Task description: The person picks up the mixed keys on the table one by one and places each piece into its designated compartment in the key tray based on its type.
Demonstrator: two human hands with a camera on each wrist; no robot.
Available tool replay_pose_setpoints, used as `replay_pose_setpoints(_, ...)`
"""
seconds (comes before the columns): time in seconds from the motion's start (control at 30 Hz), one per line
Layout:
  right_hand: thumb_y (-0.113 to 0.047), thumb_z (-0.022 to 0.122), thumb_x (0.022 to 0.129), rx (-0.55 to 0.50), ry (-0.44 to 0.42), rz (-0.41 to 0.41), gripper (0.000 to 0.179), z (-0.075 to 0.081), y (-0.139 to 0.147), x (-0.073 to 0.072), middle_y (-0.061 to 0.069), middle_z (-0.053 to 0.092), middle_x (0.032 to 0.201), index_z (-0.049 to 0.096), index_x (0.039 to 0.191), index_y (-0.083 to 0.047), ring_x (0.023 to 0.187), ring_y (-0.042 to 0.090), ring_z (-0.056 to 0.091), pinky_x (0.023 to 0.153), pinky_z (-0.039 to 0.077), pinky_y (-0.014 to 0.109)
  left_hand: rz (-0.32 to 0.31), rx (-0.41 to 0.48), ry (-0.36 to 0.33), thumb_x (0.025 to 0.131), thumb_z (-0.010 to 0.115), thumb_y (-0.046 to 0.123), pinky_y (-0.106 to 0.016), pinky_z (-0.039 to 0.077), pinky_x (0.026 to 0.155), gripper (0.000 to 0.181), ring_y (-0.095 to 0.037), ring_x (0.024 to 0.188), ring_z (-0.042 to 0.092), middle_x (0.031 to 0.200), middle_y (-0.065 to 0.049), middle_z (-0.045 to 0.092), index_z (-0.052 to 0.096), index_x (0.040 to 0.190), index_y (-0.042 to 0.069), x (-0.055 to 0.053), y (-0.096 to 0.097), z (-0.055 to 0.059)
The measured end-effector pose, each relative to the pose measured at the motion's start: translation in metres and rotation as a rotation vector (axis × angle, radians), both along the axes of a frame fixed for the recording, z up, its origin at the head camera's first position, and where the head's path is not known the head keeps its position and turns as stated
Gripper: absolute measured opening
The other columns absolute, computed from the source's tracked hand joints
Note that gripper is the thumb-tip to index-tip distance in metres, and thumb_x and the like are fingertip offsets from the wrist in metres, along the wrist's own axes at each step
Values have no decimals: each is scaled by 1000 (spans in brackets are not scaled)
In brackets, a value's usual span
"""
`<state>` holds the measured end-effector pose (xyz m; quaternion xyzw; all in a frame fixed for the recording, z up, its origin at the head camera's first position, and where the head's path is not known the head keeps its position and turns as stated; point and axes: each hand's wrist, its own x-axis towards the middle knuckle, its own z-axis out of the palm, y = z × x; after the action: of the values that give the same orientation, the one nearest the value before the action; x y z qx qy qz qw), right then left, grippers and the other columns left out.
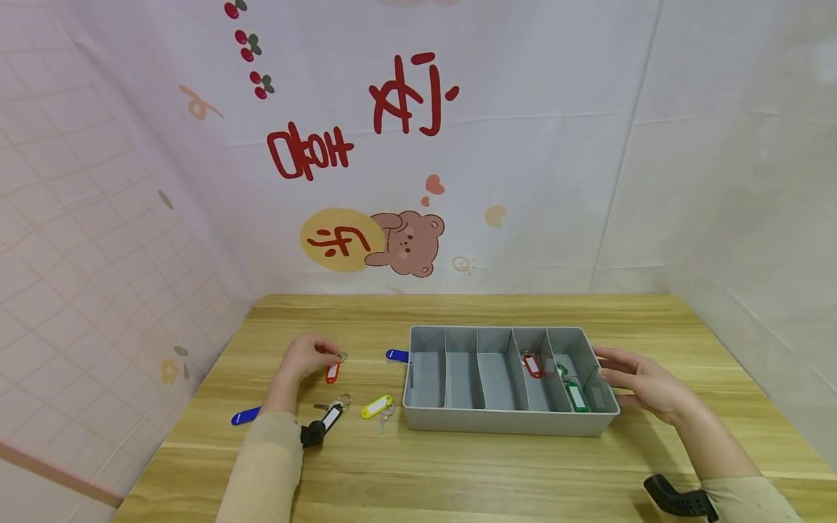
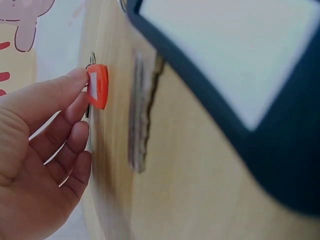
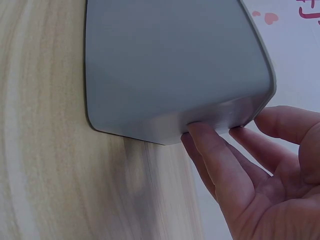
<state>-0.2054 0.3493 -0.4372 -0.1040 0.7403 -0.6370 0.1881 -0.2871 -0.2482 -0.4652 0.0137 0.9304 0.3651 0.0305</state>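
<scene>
My left hand (image 1: 307, 357) pinches a red key tag (image 1: 333, 373) by its ring end between thumb and forefinger, low over the table. In the left wrist view the red tag with its white label hangs at the fingertips, the other fingers loosely bent. The right hand (image 1: 647, 385) rests against the right end of a grey divided tray (image 1: 503, 421), its fingers on the outer wall and the thumb by the rim. Inside the tray lie another red key tag (image 1: 532, 365) and a green key tag (image 1: 577, 397), in separate compartments.
Left of the tray lie a yellow key tag (image 1: 376, 407) with a key (image 1: 386, 416), a black key tag (image 1: 332, 418) with a key, and a blue key tag (image 1: 396, 355) beside the tray's wall. Another blue tag (image 1: 245, 416) is partly behind the left forearm.
</scene>
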Motion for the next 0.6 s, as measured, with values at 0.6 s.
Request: replay_pose_setpoints(0.6, -6, 51, 103, -28, 6, 16, 58, -2, 1, 0, -1, 58, 128, 21, 149, 15, 107, 11, 64, 83, 56, 42, -8, -9, 51, 85, 79, 11, -41, 47, 79, 8, -21, 80, 59, 81, -2, 68, 73, 81, 7, 1, 1, -2)
